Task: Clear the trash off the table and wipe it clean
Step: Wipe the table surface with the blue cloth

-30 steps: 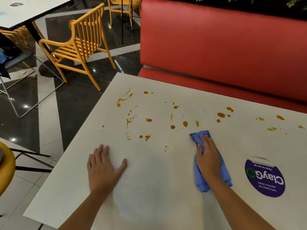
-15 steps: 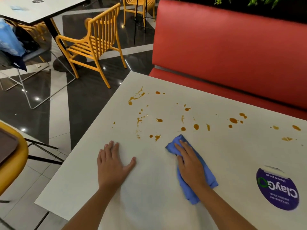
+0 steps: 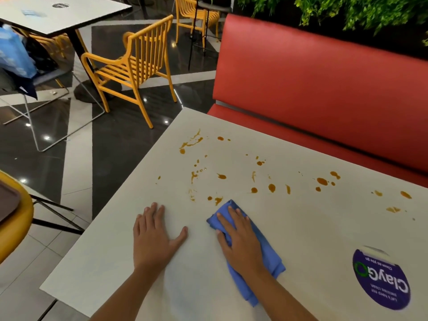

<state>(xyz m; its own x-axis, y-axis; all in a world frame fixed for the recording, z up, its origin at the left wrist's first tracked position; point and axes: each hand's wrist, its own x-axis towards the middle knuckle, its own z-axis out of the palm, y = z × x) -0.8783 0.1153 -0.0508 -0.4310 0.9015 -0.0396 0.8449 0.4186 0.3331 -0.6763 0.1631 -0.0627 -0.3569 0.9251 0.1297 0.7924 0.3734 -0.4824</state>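
Items I log from the head view:

- Table (image 3: 324, 239): flat, matte, off-white top with square corners. A faint damp sheen shows between my two forearms.
- Stains (image 3: 271, 187): glossy orange-brown drops and streaks, scattered across the far half of the table. The nearest blot lies just beyond the cloth's far corner.
- Cloth (image 3: 272, 260): soft blue fabric, folded into a long pad. It lies flat on the table, right of centre, running from near the closest stains back toward me.
- Right hand (image 3: 240, 242): palm down on the cloth, fingers straight and slightly spread, pressing it to the table. Nothing is curled round it.
- Left hand (image 3: 152, 237): flat on the bare table left of the cloth and apart from it, fingers together, thumb splayed. It holds nothing.
- Sticker (image 3: 382, 279): round, purple with white lettering, stuck at the near right of the table.
- Bench (image 3: 324, 89): smooth red padded upholstery along the far edge.
- Chair (image 3: 129, 66): yellow, slatted, on the glossy dark floor.
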